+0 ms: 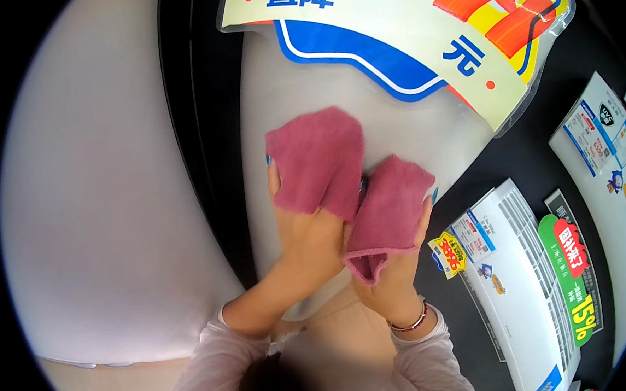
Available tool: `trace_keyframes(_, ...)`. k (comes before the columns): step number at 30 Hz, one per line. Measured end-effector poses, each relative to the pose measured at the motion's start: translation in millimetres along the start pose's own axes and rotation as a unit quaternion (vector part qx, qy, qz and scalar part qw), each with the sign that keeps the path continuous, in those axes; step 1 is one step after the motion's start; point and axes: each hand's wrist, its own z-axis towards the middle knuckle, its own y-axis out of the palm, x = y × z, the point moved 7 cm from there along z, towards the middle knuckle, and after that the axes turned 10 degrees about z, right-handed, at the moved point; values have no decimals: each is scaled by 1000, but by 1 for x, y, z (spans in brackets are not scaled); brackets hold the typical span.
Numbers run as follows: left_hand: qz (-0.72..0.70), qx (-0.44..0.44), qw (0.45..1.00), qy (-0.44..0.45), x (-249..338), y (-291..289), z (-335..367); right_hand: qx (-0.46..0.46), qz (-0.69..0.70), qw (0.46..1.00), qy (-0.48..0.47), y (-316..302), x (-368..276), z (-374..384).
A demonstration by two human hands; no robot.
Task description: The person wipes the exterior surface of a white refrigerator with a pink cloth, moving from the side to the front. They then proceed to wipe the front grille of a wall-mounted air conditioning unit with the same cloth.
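A dusty-pink cloth shows in two portions, and I cannot tell whether they are one piece or two. My left hand holds the left portion, which drapes over most of its fingers. Close beside it, my right hand grips the right portion, whose lower edge folds open into a small loop. Blue nails peek out at the cloth's edges; the other fingertips are covered. Both hands are over a smooth whitish panel, and contact with it is hard to make out.
A large colourful plastic-covered sign overhangs the panel's far end. To the left stands a big pale, rounded appliance body beyond a black strip. White wall air-conditioner units with labels and a green tag line the dark display at right.
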Motion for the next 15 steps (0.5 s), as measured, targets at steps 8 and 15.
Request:
trace_keyframes(8, -36, -50, 998, -22, 4, 6, -17, 110, 202, 969, 86, 6, 16, -14)
trace_keyframes(15, -57, -42, 996, -62, -7, 11, -23, 68, 193, 978, 33, 11, 11, -2)
